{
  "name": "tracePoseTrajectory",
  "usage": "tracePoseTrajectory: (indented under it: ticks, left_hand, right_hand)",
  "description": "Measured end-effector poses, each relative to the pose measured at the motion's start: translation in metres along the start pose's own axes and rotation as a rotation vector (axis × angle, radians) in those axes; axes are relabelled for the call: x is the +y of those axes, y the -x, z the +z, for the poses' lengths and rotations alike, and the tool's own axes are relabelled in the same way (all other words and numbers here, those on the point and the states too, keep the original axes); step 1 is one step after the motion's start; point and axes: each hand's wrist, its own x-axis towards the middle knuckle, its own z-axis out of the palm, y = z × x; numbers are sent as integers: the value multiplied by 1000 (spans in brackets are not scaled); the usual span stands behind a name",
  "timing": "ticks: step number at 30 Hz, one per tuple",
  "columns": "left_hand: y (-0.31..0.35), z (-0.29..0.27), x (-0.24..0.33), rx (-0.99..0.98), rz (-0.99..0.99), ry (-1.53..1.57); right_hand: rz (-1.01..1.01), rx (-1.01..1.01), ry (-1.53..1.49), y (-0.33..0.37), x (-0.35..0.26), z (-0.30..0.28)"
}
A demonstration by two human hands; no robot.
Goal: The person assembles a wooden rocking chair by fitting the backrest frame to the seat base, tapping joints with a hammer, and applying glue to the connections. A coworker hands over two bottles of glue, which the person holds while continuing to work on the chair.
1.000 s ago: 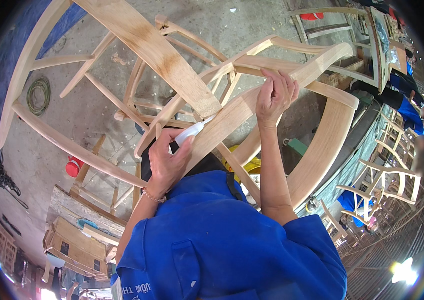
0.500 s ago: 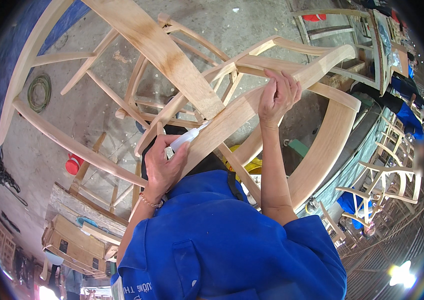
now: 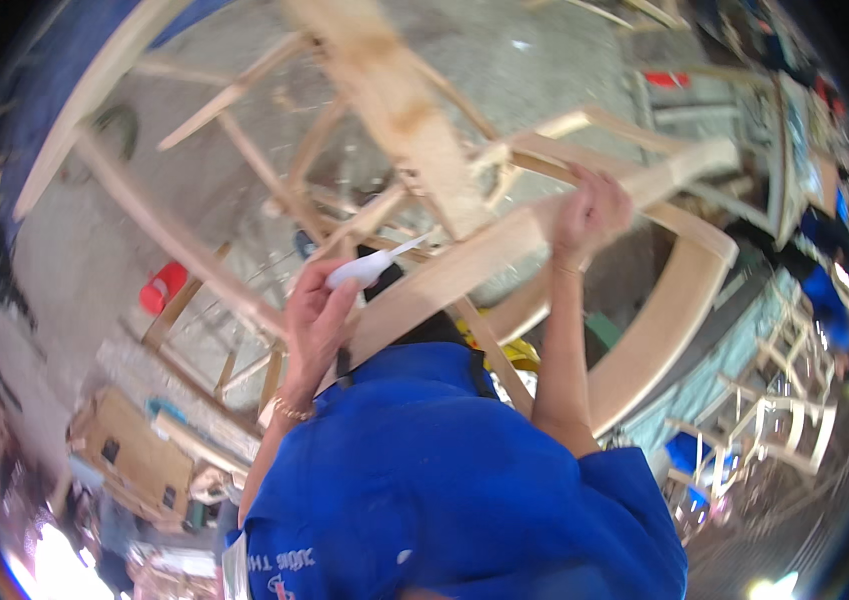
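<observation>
My left hand (image 3: 317, 320) is closed round a white squeeze bottle (image 3: 363, 270) with a thin, pointed nozzle. That nozzle points toward the joint where a broad wooden slat (image 3: 425, 130) meets a long, curved wooden rail (image 3: 455, 270); its tip stands a little to the left of the joint. My right hand (image 3: 593, 215) is curled over the rail farther along, to the right, though motion smears its fingers. Both pieces belong to a pale, unpainted chair frame lying across in front of my body.
Curved chair legs (image 3: 160, 225) reach out to the left. A red container (image 3: 163, 288) stands on the concrete floor (image 3: 535, 60). At the lower left is a cardboard box (image 3: 130, 450). More wooden chairs (image 3: 770, 420) and people in blue are at the right.
The bottle's nozzle has drawn back from the joint to its left. The whole view has shifted and blurred, with the frame appearing farther right. My right hand stays on the rail.
</observation>
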Motion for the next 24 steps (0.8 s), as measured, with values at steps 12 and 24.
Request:
tracePoseTrajectory:
  ticks: [12,24]
  left_hand:
    - [80,-148,47,474,495,279]
    - [287,-316,-174,1369,-134,-153]
  right_hand:
    - [355,-101,-496,-5,-9,-18]
    - [-675,-1748,-2267,0,-431,-226]
